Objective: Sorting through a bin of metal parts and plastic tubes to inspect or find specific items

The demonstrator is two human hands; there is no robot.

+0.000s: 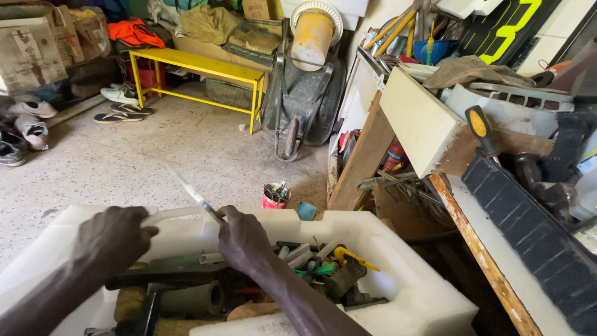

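Your left hand closes around one end of a pale whitish tube, grip clamped on it, fingers curled over the top. The tube runs level from that grip toward your right hand and sits just above the near rim of the white foam box.

Your right hand holds a thin tool, grip pinched shut on its dark lower part. The tool slants up and away to the left of that grip; its upper length is pale and blurred, so you cannot tell its exact kind. Its lower end meets the tube right beside your right thumb.

The tube looks smooth, matte, off-white, slim and straight, with no marks that show. Its far end is hidden behind your right hand.

Below both grips the foam box is crowded: a dull green pipe piece lies under your left wrist, a yellow-handled tool sits to the right of your right forearm, and mixed green and grey metal bits lie between.

Beyond your right grip, on the speckled floor, stands a small red tin with odds poking out, a blue cup just beside it. Farther off is a yellow bench, and an upended dark wheelbarrow. Well right of your right grip, a yellow-and-black screwdriver handle lies on a cluttered worktop.
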